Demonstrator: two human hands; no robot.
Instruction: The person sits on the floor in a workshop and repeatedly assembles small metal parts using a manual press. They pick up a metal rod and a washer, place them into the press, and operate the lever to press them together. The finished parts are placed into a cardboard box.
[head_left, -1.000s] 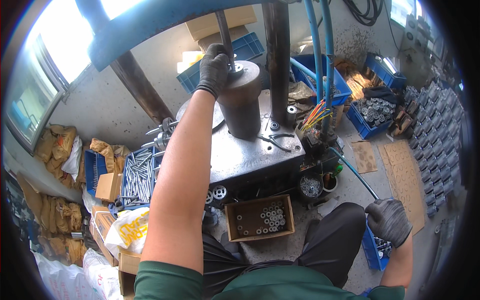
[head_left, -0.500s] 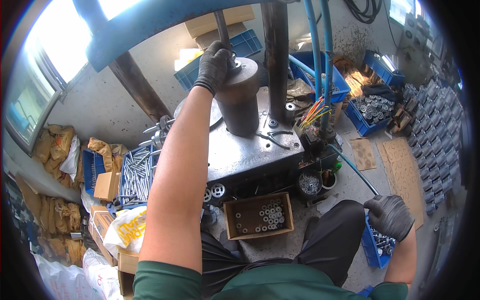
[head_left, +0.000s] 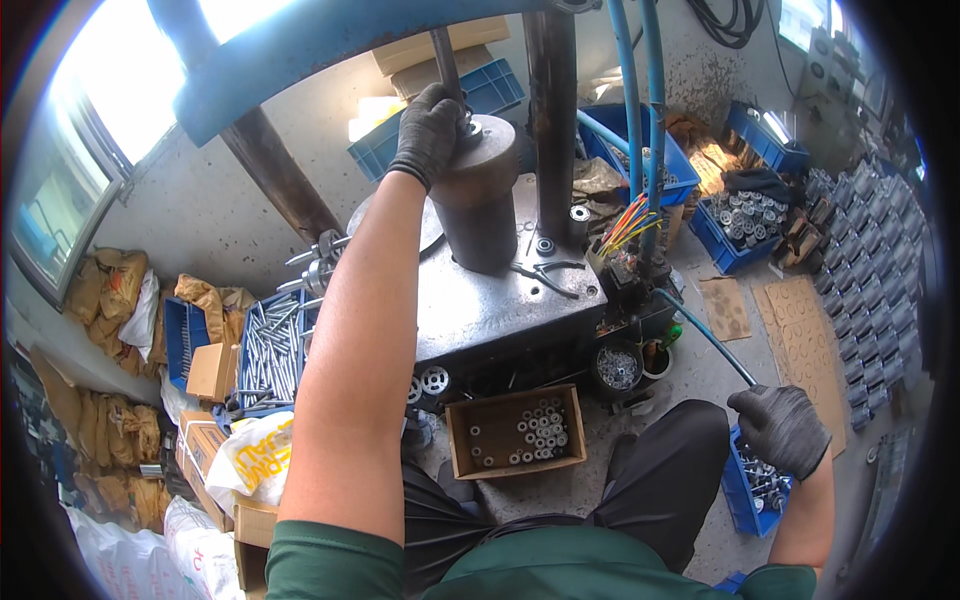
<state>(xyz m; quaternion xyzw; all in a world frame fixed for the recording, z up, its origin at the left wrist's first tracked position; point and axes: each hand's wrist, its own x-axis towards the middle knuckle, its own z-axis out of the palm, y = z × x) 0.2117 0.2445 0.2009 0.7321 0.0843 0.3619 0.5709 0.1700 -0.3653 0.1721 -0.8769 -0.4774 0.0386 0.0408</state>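
My left hand (head_left: 428, 135), in a dark grey glove, is closed at the top of a thick metal cylinder (head_left: 478, 220) on the press table. Its fingers curl beside the lower end of a dark vertical rod (head_left: 444, 55); what they grip is mostly hidden. A small ring-shaped metal part (head_left: 471, 130) shows by the fingertips. At lower right my gloved right hand (head_left: 782, 430) is wrapped round the end of a long blue lever (head_left: 708, 340) running to the press. Pliers (head_left: 546, 278) lie on the table's right side, near a small ring (head_left: 545, 245).
A cardboard box (head_left: 463, 460) of small round parts sits between my legs. Left stands a blue crate (head_left: 268, 355) of metal rods. Blue bins (head_left: 735, 255) of parts and stacked metal cylinders (head_left: 875, 290) are at right. A dark press column (head_left: 553, 130) rises behind the table.
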